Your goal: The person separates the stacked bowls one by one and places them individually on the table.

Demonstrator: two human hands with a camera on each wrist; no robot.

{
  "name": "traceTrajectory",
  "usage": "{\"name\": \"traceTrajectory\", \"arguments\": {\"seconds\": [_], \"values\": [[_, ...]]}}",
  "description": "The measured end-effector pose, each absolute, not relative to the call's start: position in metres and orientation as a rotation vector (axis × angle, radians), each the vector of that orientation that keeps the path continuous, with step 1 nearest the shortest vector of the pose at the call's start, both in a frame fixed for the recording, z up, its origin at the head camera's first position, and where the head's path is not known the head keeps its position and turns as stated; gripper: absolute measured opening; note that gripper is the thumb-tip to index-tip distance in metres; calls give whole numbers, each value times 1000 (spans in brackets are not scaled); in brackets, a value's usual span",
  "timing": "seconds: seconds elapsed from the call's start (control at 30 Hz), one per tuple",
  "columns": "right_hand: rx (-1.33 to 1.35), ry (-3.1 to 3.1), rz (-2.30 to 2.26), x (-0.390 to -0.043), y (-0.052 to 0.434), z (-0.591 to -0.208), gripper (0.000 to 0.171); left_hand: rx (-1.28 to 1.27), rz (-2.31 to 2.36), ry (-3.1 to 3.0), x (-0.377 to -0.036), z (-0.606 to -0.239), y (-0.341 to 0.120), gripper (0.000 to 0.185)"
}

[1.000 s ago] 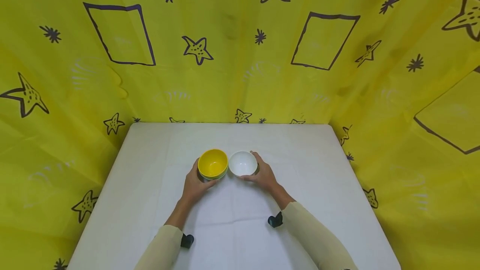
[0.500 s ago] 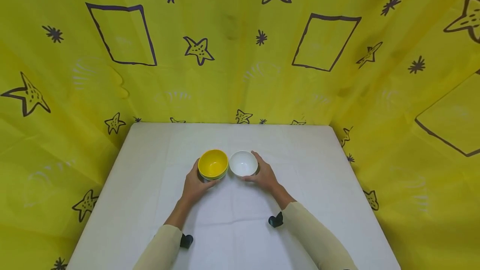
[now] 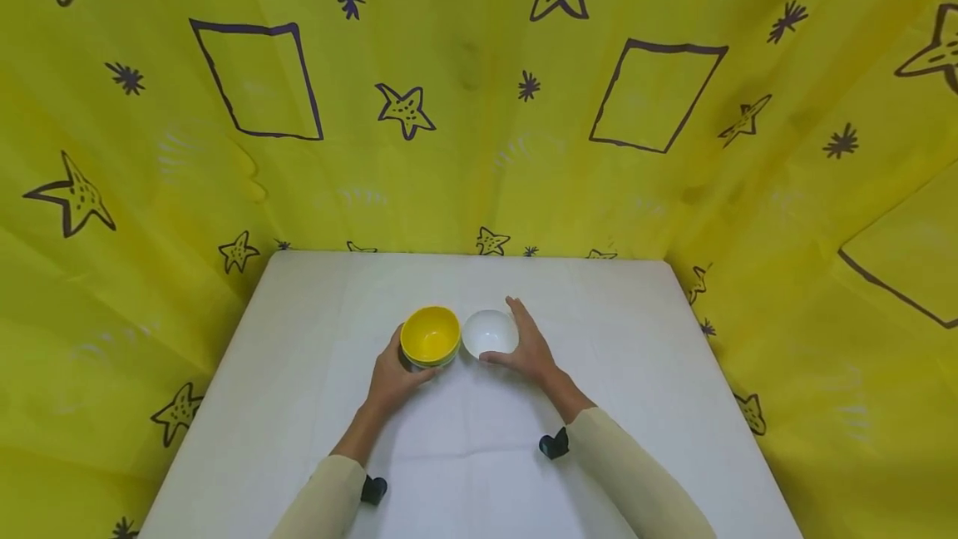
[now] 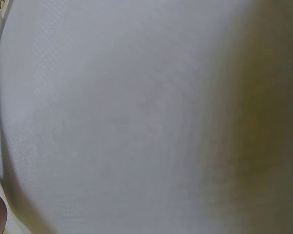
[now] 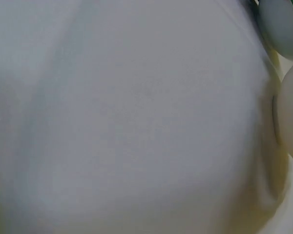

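White cloth [image 3: 464,489] runs away from us. Nearest, the left hand [image 3: 392,374] curls round a yellow-topped bowl stack [image 3: 431,338]; the right hand [image 3: 532,352] is spread wide, seemingly holding nothing, thumb across the near rim of the white bowl [image 3: 489,331], just right of the stack. That thumb could snag and tip it; a careless left-hand nudge could knock them together.

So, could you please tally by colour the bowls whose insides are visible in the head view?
Yellow bowl: 1
White bowl: 1
Total: 2, leaving out the lower bowls stacked under the yellow one, which can't be counted reliably.
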State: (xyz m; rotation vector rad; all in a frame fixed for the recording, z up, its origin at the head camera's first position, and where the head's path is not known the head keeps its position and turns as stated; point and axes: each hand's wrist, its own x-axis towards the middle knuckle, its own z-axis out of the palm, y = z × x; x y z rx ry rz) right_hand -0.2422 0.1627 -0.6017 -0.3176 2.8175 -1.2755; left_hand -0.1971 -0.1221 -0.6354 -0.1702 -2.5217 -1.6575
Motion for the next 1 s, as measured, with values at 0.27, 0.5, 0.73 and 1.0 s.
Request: {"name": "traceTrajectory", "arguments": {"seconds": [0.27, 0.5, 0.73, 1.0], "values": [[-414, 2829, -1198, -248, 146, -582, 120, -177, -1627, -2530, -197, -640, -120, 103], [-503, 2790, -1108, -251, 124, -566, 119, -200, -1626, -2516, -195, -643, -123, 102], [-614, 2771, -1027, -252, 104, -558, 128, -215, -1597, -2510, -195, -642, -123, 100], [-658, 2737, -963, -250, 93, -553, 126, -226, -1578, -2496, -195, -639, -121, 98]]}}
